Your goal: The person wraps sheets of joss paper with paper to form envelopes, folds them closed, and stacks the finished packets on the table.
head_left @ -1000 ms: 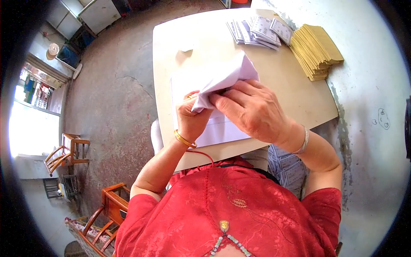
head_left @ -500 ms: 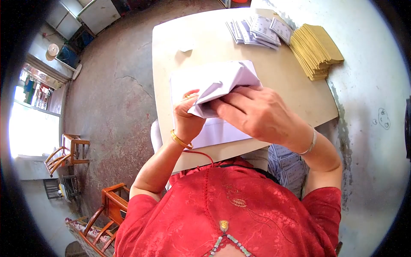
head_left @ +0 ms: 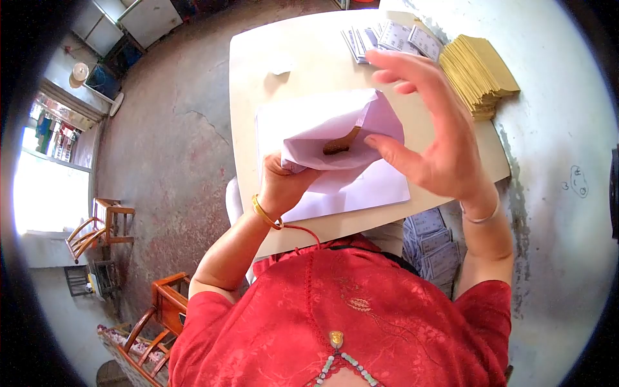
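My left hand [head_left: 290,184] is closed around the lower left edge of a white paper bag [head_left: 322,119], thumb along its mouth. The bag gapes toward me. Something brown [head_left: 342,143] shows inside it; what it is I cannot make out. My right hand [head_left: 442,138] is raised at the bag's right side, fingers spread and curved, holding nothing. Its thumb tip is close to the mouth's right edge; whether it touches is unclear. Beneath the bag lie white paper sheets [head_left: 361,201] on the table.
The pale table [head_left: 258,58] bears a small white scrap [head_left: 280,68], folded printed packets [head_left: 396,37] and a stack of yellow-brown paper pieces [head_left: 480,71] by the wall. More printed packets [head_left: 433,238] sit below the table's near edge. Wooden chairs [head_left: 171,303] stand at left.
My right hand has come out of the bag's mouth, moved up and right, and spread its fingers. The bag's mouth is wider, showing the brown contents. My left hand keeps its hold.
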`<state>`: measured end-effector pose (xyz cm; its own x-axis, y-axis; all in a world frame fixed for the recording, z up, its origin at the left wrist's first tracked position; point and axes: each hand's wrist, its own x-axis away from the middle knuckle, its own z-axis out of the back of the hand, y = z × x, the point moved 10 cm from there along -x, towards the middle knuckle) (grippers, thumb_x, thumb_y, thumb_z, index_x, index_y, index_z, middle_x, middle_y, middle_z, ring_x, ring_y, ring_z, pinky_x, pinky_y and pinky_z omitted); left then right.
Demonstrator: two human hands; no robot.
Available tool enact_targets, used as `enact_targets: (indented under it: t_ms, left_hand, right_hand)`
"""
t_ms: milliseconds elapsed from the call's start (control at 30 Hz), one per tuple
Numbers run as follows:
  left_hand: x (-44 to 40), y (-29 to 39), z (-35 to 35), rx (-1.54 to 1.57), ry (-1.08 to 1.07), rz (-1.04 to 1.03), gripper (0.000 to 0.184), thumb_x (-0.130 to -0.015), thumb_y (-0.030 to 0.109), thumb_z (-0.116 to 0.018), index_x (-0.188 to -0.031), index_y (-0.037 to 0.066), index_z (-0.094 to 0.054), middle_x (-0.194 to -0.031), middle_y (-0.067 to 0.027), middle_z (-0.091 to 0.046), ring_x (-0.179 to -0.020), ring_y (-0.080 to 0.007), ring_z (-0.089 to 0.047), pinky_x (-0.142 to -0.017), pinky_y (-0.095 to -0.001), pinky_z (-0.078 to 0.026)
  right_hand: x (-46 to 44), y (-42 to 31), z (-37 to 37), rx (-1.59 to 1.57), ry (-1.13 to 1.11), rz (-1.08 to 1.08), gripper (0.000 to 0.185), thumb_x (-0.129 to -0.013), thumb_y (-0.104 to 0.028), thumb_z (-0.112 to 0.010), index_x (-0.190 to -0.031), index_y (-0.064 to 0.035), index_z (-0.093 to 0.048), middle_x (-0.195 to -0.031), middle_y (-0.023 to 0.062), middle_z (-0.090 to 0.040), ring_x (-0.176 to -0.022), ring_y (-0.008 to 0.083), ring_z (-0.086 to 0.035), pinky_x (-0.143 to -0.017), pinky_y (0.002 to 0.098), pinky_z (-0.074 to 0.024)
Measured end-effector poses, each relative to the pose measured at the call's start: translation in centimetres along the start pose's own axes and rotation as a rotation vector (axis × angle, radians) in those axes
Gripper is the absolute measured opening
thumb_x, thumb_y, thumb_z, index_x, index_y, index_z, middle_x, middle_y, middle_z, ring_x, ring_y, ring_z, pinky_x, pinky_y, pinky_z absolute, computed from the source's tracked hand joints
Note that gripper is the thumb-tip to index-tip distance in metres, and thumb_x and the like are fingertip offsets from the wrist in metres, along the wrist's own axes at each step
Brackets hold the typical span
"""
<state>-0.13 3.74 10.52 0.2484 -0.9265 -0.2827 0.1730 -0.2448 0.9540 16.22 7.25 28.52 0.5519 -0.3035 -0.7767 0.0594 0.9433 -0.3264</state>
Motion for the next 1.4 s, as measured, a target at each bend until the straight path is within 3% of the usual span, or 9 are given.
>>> enact_targets:
  t_ms: [67, 167, 300, 467, 700, 833, 1033, 1233, 1400]
  left_hand:
    - [0.0, -0.1, -0.6, 0.06, -0.03, 0.009, 0.015, -0.081, 0.0, -0.074, -0.095, 0.002, -0.073, -0.092, -0.0016, -0.072, -0.084, -0.0075, -0.064, -0.074, -0.0263, -0.055]
    - [0.1, 0.0, -1.3, 0.09, -0.066, 0.044, 0.015, -0.081, 0.0, -0.074, -0.096, 0.003, -0.074, -0.091, -0.0014, -0.072, -0.083, -0.0074, -0.064, -0.074, -0.0261, -0.055]
    - [0.4, -0.6, -1.4, 0.125, -0.096, 0.133, 0.016, -0.082, 0.0, -0.074, -0.097, 0.003, -0.074, -0.091, -0.0012, -0.072, -0.083, -0.0075, -0.064, -0.074, -0.0257, -0.055]
    - [0.6, -1.9, -1.5, 0.203, -0.158, 0.214, 0.016, -0.081, 0.0, -0.074, -0.097, 0.003, -0.074, -0.092, -0.0016, -0.072, -0.084, -0.008, -0.065, -0.075, -0.0259, -0.055]
    - [0.7, -1.2, -1.8, 0.137, -0.261, 0.298, 0.018, -0.08, -0.001, -0.075, -0.098, 0.002, -0.074, -0.092, -0.0018, -0.072, -0.085, -0.0073, -0.064, -0.076, -0.0252, -0.055]
    - [0.5, -0.7, -2.0, 0.082, -0.331, 0.277, 0.018, -0.08, 0.0, -0.075, -0.097, 0.003, -0.074, -0.091, -0.0005, -0.072, -0.083, -0.0056, -0.063, -0.074, -0.0243, -0.053]
    - [0.7, 0.2, -3.1, -0.014, -0.441, 0.234, 0.013, -0.08, 0.002, -0.076, -0.094, 0.003, -0.074, -0.087, 0.001, -0.072, -0.08, -0.0037, -0.06, -0.071, -0.0236, -0.052]
    - [0.6, -0.1, -3.2, -0.002, -0.521, 0.205, 0.012, -0.08, 0.004, -0.076, -0.092, 0.003, -0.074, -0.086, 0.0019, -0.071, -0.08, -0.0034, -0.059, -0.072, -0.0242, -0.052]
    - [0.3, -0.1, -3.4, 0.004, -0.628, 0.218, 0.012, -0.078, 0.003, -0.077, -0.089, 0.003, -0.073, -0.083, 0.0028, -0.071, -0.078, -0.0032, -0.058, -0.071, -0.0243, -0.051]
  right_hand:
    - [0.8, 2.9, -1.7, -0.232, -0.175, -0.303, 0.04, -0.071, 0.002, -0.074, -0.11, -0.0032, -0.066, -0.099, 0.0075, -0.068, -0.088, 0.0179, -0.064, -0.078, 0.0273, -0.0498]
    - [2.1, 4.7, -3.9, -0.266, -0.326, -0.428, 0.04, -0.068, 0.007, -0.071, -0.105, -0.0057, -0.067, -0.095, 0.0045, -0.067, -0.083, 0.0134, -0.061, -0.074, 0.0245, -0.0485]
    - [0.9, 2.3, -3.4, -0.253, -0.255, -0.136, 0.028, -0.065, 0.011, -0.072, -0.088, -0.0042, -0.069, -0.082, 0.0009, -0.062, -0.073, 0.0117, -0.059, -0.063, 0.0239, -0.0456]
    - [1.2, 1.6, -3.9, -0.327, -0.415, -0.021, 0.042, -0.063, 0.012, -0.073, -0.1, -0.0086, -0.075, -0.079, 0.0018, -0.058, -0.069, 0.0134, -0.056, -0.06, 0.0261, -0.0456]
    - [1.5, 0.7, -4.1, -0.291, -0.755, -0.087, 0.036, -0.072, 0.001, -0.072, -0.107, -0.0069, -0.074, -0.083, 0.0047, -0.056, -0.068, 0.0155, -0.056, -0.059, 0.0274, -0.0455]
    - [1.1, 1.3, -4.4, -0.381, -0.828, -0.219, 0.016, -0.081, -0.014, -0.068, -0.092, -0.003, -0.07, -0.071, 0.0113, -0.057, -0.066, 0.0248, -0.056, -0.061, 0.0357, -0.0443]
    - [2.1, 2.1, -6.2, -0.414, -0.968, -0.389, 0.009, -0.083, -0.011, -0.062, -0.083, -0.0028, -0.066, -0.066, 0.0131, -0.06, -0.062, 0.0283, -0.058, -0.06, 0.0364, -0.0448]
    - [1.2, -1.5, -5.3, 0.047, -0.688, 0.17, 0.013, -0.076, -0.013, -0.067, -0.085, -0.0067, -0.061, -0.067, 0.0104, -0.059, -0.063, 0.0304, -0.061, -0.06, 0.0407, -0.0482]
    - [2.0, -2.5, -5.2, 0.146, -0.669, 0.266, 0.006, -0.084, -0.017, -0.059, -0.085, -0.0118, -0.061, -0.066, 0.0081, -0.056, -0.06, 0.0266, -0.061, -0.056, 0.0396, -0.0482]
